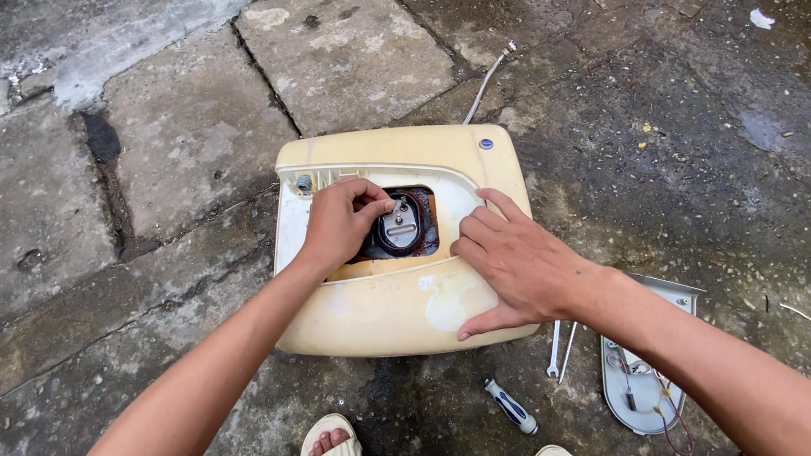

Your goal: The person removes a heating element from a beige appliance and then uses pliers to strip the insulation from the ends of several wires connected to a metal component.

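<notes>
Left hand [342, 221] pinching metal plate [400, 223], right hand [515, 262] flat

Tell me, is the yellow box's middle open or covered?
Open: the yellow box shows a rusty hole with a metal plate inside.

Open paving left of the yellowed casing [397, 317] — blocked on the right by wrench [554, 348], screwdriver [510, 406] and grey cover panel [646, 371]; recess crowded by left hand [338, 226].

- One yellowed cream plastic water-heater casing [397, 312], lying flat.
- One oval metal flange plate [400, 225] in its rusty opening.
- Two bare hands: left hand [340, 221], right hand [511, 257].
- One blue-and-white-handled screwdriver [510, 406].
- One small steel spanner [554, 348].
- One grey detached cover panel with wires [646, 363].
- One white hose [487, 81].
</notes>
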